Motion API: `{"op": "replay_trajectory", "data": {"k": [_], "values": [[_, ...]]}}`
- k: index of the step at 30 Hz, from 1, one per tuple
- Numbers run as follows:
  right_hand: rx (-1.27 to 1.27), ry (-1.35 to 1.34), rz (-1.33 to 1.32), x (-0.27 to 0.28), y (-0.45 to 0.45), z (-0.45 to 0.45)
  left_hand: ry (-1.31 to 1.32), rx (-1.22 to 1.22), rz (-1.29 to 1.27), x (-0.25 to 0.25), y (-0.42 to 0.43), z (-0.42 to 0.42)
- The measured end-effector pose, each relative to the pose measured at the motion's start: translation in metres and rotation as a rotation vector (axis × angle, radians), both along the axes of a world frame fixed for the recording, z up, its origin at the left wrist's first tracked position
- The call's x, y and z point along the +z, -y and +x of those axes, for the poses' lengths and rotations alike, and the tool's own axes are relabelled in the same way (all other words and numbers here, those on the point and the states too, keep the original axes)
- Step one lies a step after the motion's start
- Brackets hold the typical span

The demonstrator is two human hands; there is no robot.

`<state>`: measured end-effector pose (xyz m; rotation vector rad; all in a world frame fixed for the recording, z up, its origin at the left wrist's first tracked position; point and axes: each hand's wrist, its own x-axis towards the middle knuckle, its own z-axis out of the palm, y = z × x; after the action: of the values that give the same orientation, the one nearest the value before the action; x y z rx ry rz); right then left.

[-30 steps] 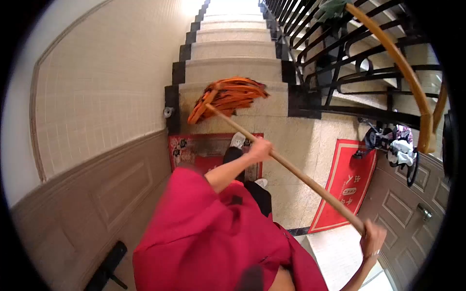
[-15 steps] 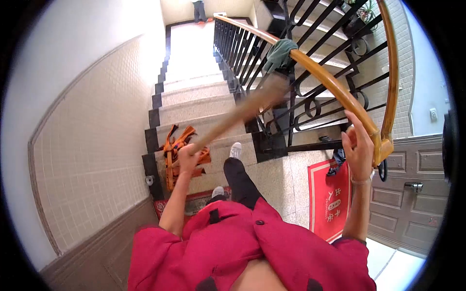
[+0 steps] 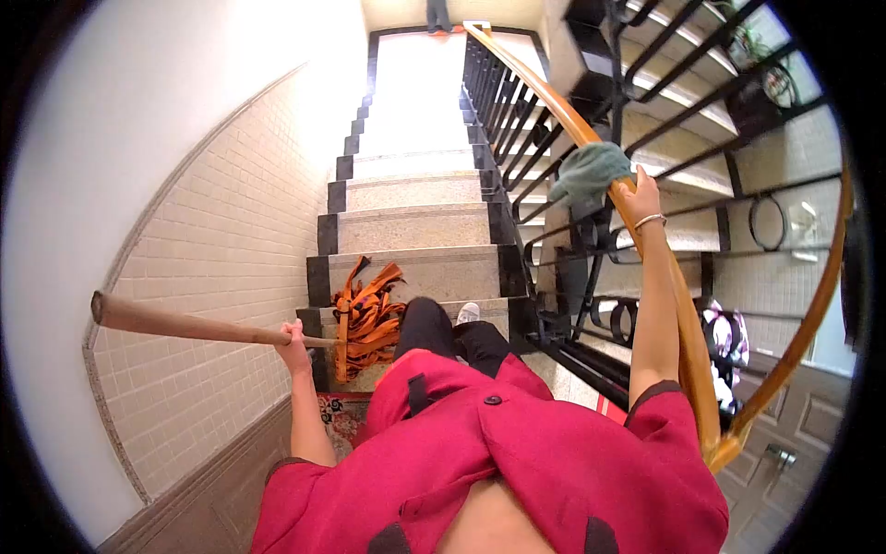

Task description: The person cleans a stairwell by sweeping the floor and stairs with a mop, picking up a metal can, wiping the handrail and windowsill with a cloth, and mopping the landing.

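One mop handle: left of the wooden handrail, its free end out by the tiled wall.
Left hand: left of the handrail, grip clamped on the mop handle near the mop head.
Mop head: orange strips spread on the stairs, left of the handrail.
Green cloth: draped over the handrail.
Right hand: on the handrail, grip closed around it, just beside the green cloth.
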<state>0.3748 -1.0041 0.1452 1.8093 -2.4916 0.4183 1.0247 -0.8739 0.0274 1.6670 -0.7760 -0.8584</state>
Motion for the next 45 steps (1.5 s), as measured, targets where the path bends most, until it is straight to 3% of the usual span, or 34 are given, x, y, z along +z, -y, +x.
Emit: {"op": "replay_trajectory", "data": {"k": [3,5,9,15,17,21,28,38,41,45], "values": [[-0.234,-0.063,0.227,-0.038,0.050,-0.020,0.010,0.061,0.028,-0.006,0.015,0.012],[-0.209,0.015,0.411,-0.075,0.083,-0.046,-0.010,0.117,0.010,-0.013,0.031,0.023],[-0.278,-0.114,0.624,-0.079,0.124,-0.025,-0.001,0.250,-0.014,-0.034,0.083,0.047],[-0.295,-0.144,0.646,-0.134,0.219,-0.047,0.059,0.260,-0.019,-0.067,0.197,0.073],[-0.297,-0.136,0.623,-0.155,0.247,-0.053,0.043,0.241,-0.046,-0.059,0.228,0.054],[-0.355,-0.200,0.652,-0.170,0.294,-0.042,0.096,0.235,0.036,-0.085,0.272,0.039],[-0.352,-0.178,0.728,-0.248,0.390,-0.075,0.155,0.181,0.146,-0.129,0.354,-0.019],[-0.290,-0.108,0.746,-0.335,0.538,-0.108,0.736,0.114,0.295,-0.291,0.486,-0.073],[-0.263,-0.189,0.761,-0.357,0.573,-0.117,0.781,0.125,0.473,-0.273,0.506,-0.109],[-0.262,-0.152,0.782,-0.385,0.617,-0.129,0.862,0.161,0.476,-0.291,0.524,-0.123]]}}
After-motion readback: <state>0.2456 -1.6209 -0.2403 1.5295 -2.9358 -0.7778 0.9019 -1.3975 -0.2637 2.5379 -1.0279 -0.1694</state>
